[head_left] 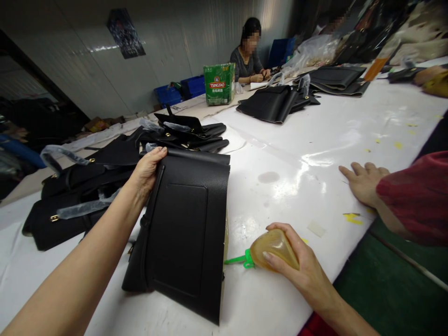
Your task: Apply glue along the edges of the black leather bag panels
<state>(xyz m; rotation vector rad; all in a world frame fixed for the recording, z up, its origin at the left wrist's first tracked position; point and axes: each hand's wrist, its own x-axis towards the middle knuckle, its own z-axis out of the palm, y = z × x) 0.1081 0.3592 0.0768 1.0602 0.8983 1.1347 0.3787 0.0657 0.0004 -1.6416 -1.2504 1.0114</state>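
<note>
My left hand [149,170] grips the upper left edge of a black leather bag panel [187,228] that stands tilted on the white table [280,154]. My right hand [297,266] is wrapped round a soft amber squeeze bottle [273,247]. Its green nozzle [238,260] points at the panel's lower right edge. The nozzle tip almost touches the edge.
A heap of black bag parts with plastic-wrapped handles [87,186] lies left of the panel. More black pieces [276,102] and a green carton [219,84] sit farther back. Another person's hand [364,179] in a red sleeve rests flat at the right. A seated person [249,56] works at the far end.
</note>
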